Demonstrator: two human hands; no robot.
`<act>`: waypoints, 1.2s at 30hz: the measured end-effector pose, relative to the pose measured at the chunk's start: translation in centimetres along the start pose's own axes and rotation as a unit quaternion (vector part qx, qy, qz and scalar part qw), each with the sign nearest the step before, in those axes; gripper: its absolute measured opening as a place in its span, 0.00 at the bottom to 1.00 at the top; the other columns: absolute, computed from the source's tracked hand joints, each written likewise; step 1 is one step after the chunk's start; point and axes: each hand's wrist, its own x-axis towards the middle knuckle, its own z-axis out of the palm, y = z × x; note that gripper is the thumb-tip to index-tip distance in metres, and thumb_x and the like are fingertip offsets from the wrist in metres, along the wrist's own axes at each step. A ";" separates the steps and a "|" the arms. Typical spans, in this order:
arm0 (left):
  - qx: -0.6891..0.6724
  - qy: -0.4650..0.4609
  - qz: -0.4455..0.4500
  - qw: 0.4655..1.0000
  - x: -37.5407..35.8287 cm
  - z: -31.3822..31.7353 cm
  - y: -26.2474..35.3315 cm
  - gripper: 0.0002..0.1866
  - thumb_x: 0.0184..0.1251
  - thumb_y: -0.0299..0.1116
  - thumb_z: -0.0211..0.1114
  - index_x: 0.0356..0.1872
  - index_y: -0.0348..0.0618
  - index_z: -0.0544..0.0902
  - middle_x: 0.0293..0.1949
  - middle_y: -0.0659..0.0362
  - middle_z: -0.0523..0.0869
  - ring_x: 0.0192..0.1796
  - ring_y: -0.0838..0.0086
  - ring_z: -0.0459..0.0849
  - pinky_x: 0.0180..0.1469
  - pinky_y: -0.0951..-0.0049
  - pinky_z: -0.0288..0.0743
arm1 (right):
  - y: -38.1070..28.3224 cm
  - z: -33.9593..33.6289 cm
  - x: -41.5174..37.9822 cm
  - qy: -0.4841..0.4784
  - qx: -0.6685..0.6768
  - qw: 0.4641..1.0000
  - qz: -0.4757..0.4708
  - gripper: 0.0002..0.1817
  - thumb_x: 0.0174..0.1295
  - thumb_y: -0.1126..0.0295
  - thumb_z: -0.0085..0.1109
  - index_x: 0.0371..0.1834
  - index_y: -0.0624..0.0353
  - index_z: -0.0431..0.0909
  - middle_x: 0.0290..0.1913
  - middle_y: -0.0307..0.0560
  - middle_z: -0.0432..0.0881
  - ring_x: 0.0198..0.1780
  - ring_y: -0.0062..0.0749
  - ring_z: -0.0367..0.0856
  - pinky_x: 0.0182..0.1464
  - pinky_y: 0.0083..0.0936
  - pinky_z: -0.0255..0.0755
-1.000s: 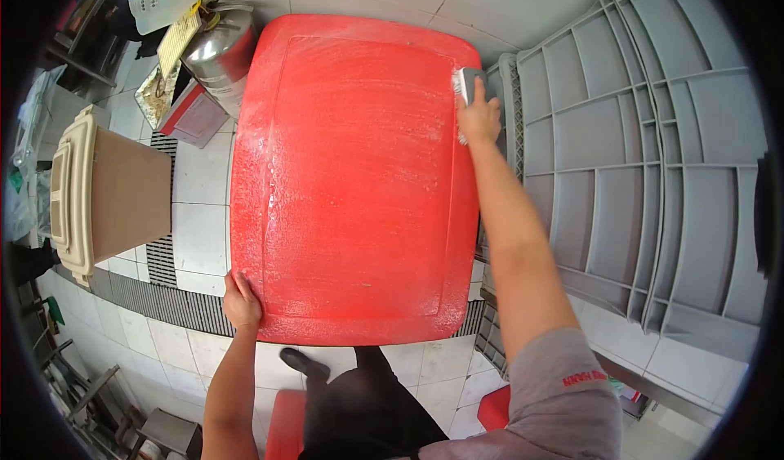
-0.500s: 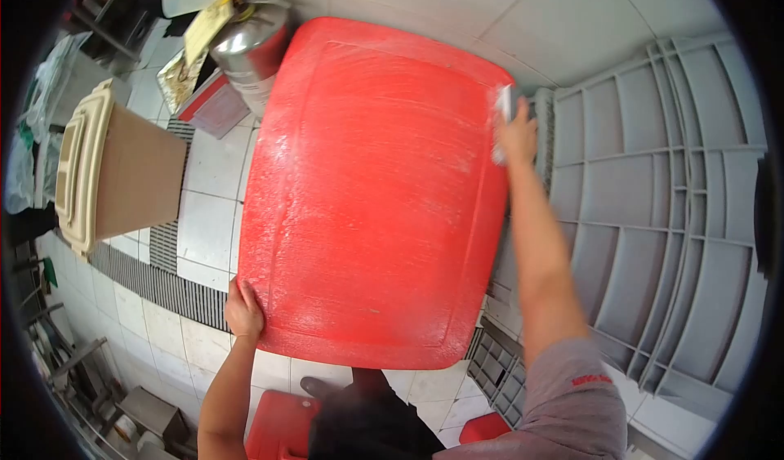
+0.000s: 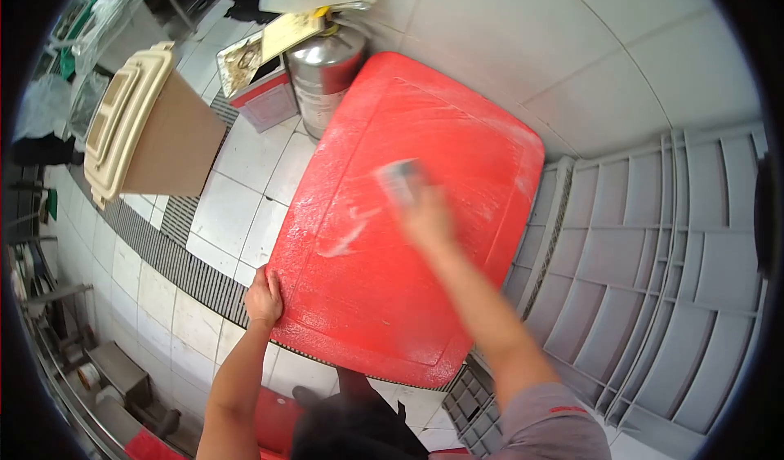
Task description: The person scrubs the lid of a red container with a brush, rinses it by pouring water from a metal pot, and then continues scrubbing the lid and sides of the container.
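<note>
Likely, our red board (image 3: 384, 272) is stiff, bulky and slippery with wet, best gripped by opposite rims. It sits between us and the far wall (image 3: 572, 51). Our left hand (image 3: 264, 298) pinches its near-left edge; our right hand (image 3: 429, 219) holds a brush (image 3: 398, 180), its blurred fingers unreadable. The board looks glossy, round-cornered, pale-streaked.

The blurred right hand (image 3: 428, 216) holds a grey-and-white brush (image 3: 400, 182) on the large red panel (image 3: 392, 296). The left hand (image 3: 264, 298) grips its lower-left edge.
</note>
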 end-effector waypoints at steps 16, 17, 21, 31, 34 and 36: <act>0.012 -0.004 -0.010 1.000 0.1 -0.7 0.4 0.22 0.70 0.50 0.42 0.53 0.46 0.73 0.43 0.46 0.82 0.42 0.51 0.82 0.44 0.57 0.74 | -13.0 -0.8 9.5 -0.180 0.074 0.963 -0.188 0.26 0.61 0.53 0.50 0.64 0.37 0.62 0.50 0.64 0.72 0.49 0.57 0.76 0.49 0.49 0.71; 0.011 -0.008 -0.013 1.000 -0.1 -0.8 0.4 0.22 0.70 0.50 0.42 0.52 0.46 0.73 0.43 0.46 0.82 0.42 0.51 0.82 0.44 0.57 0.74 | -12.8 -0.1 9.3 -0.209 0.065 0.943 -0.252 0.25 0.61 0.54 0.49 0.64 0.37 0.63 0.50 0.64 0.72 0.50 0.56 0.76 0.50 0.50 0.71; 0.006 -0.015 -0.021 1.000 0.2 -0.4 0.2 0.22 0.69 0.50 0.44 0.52 0.45 0.74 0.44 0.47 0.82 0.43 0.52 0.81 0.44 0.57 0.75 | -2.7 -0.6 22.0 -0.022 -0.021 0.995 -0.097 0.31 0.60 0.54 0.53 0.66 0.48 0.60 0.53 0.64 0.70 0.50 0.56 0.75 0.49 0.48 0.72; -0.025 0.008 0.001 1.000 0.0 -0.4 0.0 0.21 0.69 0.49 0.45 0.51 0.45 0.75 0.42 0.47 0.83 0.41 0.53 0.82 0.43 0.59 0.76 | 0.6 1.8 24.0 -0.038 -0.035 0.984 -0.170 0.30 0.61 0.45 0.48 0.67 0.33 0.59 0.53 0.60 0.69 0.52 0.58 0.74 0.50 0.49 0.71; -0.011 0.009 0.005 1.000 0.2 -0.2 -0.2 0.21 0.69 0.49 0.45 0.51 0.45 0.75 0.42 0.48 0.83 0.42 0.54 0.82 0.43 0.59 0.76 | 1.3 -0.8 26.9 -0.055 -0.087 0.995 0.015 0.29 0.60 0.45 0.48 0.66 0.32 0.60 0.54 0.61 0.69 0.54 0.56 0.73 0.53 0.47 0.70; -0.001 0.003 0.005 1.000 0.0 -0.3 0.3 0.21 0.69 0.49 0.45 0.51 0.45 0.75 0.43 0.49 0.83 0.42 0.55 0.82 0.43 0.59 0.76 | -1.1 0.1 25.1 -0.057 -0.126 0.987 -0.080 0.29 0.61 0.45 0.48 0.66 0.33 0.60 0.54 0.61 0.69 0.55 0.56 0.72 0.54 0.46 0.70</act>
